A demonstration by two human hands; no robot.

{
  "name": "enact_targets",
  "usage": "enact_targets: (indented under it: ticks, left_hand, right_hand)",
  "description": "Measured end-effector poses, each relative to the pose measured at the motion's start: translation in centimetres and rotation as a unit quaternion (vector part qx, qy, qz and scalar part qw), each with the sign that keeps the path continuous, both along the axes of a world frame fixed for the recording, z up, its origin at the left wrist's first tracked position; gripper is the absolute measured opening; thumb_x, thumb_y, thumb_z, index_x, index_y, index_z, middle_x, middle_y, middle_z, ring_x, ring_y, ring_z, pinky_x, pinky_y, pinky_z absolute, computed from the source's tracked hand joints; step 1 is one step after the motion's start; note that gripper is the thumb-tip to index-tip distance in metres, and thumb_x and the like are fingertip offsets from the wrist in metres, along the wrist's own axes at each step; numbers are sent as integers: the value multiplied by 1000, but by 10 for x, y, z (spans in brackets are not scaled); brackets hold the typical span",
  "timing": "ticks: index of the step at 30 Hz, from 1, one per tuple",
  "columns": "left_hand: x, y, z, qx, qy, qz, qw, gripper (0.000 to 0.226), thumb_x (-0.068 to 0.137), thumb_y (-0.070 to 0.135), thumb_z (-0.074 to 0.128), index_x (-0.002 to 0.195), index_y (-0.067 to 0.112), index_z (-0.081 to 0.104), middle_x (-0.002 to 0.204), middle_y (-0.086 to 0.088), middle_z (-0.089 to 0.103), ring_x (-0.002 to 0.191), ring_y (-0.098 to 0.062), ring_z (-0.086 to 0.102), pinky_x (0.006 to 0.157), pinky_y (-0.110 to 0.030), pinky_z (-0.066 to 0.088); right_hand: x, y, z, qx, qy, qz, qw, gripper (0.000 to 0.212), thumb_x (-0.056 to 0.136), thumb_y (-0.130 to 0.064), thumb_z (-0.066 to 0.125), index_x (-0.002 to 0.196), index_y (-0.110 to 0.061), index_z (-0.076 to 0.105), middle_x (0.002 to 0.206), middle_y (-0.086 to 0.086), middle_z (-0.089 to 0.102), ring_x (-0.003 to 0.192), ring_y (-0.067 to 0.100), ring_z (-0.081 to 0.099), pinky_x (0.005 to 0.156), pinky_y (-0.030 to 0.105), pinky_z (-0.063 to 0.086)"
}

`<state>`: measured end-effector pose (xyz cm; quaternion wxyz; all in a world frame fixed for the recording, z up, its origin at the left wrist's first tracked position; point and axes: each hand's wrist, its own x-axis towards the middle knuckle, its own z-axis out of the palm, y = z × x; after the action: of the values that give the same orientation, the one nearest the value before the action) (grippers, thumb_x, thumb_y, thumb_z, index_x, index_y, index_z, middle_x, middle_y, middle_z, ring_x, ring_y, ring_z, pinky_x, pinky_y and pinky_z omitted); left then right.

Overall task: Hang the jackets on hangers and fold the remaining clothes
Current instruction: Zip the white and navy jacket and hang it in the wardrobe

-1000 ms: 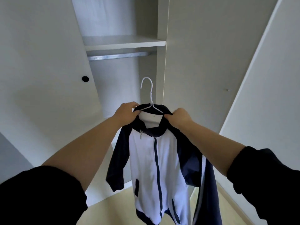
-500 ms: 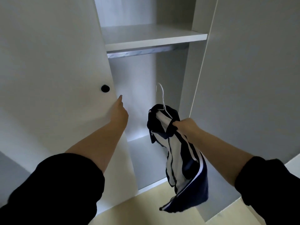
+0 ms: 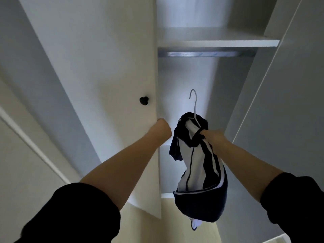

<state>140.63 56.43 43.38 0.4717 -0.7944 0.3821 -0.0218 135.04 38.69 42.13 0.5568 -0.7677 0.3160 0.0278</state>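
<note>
A navy and white zip jacket (image 3: 198, 172) hangs bunched on a white wire hanger (image 3: 194, 104), whose hook points up in front of the open wardrobe. My right hand (image 3: 211, 135) grips the jacket's collar together with the hanger's shoulder. My left hand (image 3: 162, 128) is curled round the free edge of the left wardrobe door (image 3: 105, 81), just below its black knob (image 3: 144, 100). The metal clothes rail (image 3: 201, 54) runs under the shelf (image 3: 219, 42), well above the hook.
The right wardrobe door (image 3: 289, 111) stands open beside my right arm. The wardrobe's floor panel (image 3: 166, 195) is low behind the jacket, with pale flooring in front of it. Nothing hangs on the rail.
My left hand let go of the jacket, reached to the left door and now grips its edge; the door has swung wider. The jacket hangs from my right hand alone, turned sideways.
</note>
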Motion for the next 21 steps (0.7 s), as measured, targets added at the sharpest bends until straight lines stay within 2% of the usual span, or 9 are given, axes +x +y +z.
enact_targets:
  ticks: [2,4,6,8,11,13,16,18,21]
  left_hand:
    - [-29,16,2,16,12,24,1000,18,88,1,53,90,19,56,75,7,50,86,-16,59,74,-30,36]
    - [-56,35,2,18,19,40,999,21,87,-1,54,99,15,62,96,5,62,98,-19,60,70,-30,35]
    - [-83,57,-2,23,21,54,998,23,87,-4,54,102,10,63,104,2,64,101,-21,59,68,-29,36]
    - [-106,79,-10,42,24,64,997,23,89,-5,53,105,7,64,108,-1,63,104,-23,59,73,-27,43]
    - [-128,107,-25,108,47,90,989,23,92,-5,51,110,1,63,113,-6,63,108,-26,58,92,-31,49]
    - [-139,127,-30,123,57,119,984,24,92,-3,51,113,3,63,116,-6,62,111,-27,56,92,-32,48]
    - [-150,165,-34,81,24,147,986,23,91,0,55,107,13,65,110,5,63,113,-21,48,85,-28,37]
    - [-150,191,-40,54,13,184,981,22,90,1,55,104,14,67,108,5,63,115,-23,45,91,-33,34]
    - [-148,216,-52,103,-17,242,965,20,93,13,55,111,14,63,116,-1,60,121,-31,42,106,-53,26]
  right_hand:
    - [-13,13,-3,1,5,29,1000,30,85,-21,64,102,4,63,99,24,66,87,37,65,84,42,55]
    - [-26,28,-6,13,1,53,998,32,85,-18,64,107,6,62,99,24,65,81,32,61,77,37,53]
    - [-38,45,-8,26,0,74,997,32,85,-16,63,107,7,62,97,23,64,80,31,59,76,36,52]
    - [-51,64,-9,41,2,92,995,30,86,-13,62,107,8,62,95,22,62,81,30,58,75,35,50]
    - [-67,90,-8,62,9,124,990,30,85,-9,61,109,10,61,96,22,61,83,30,57,74,34,48]
    - [-75,106,-7,68,9,147,987,30,84,-9,62,109,9,62,95,22,61,79,29,57,67,32,48]
    - [-84,129,-8,68,3,172,983,30,83,-10,64,107,8,62,93,21,62,70,28,56,62,30,47]
    - [-84,146,-8,69,-3,182,981,30,83,-12,64,106,8,62,94,22,63,71,29,58,65,32,49]
    - [-81,178,-7,73,-15,190,979,31,84,-12,64,107,9,62,99,25,65,79,32,61,74,37,53]
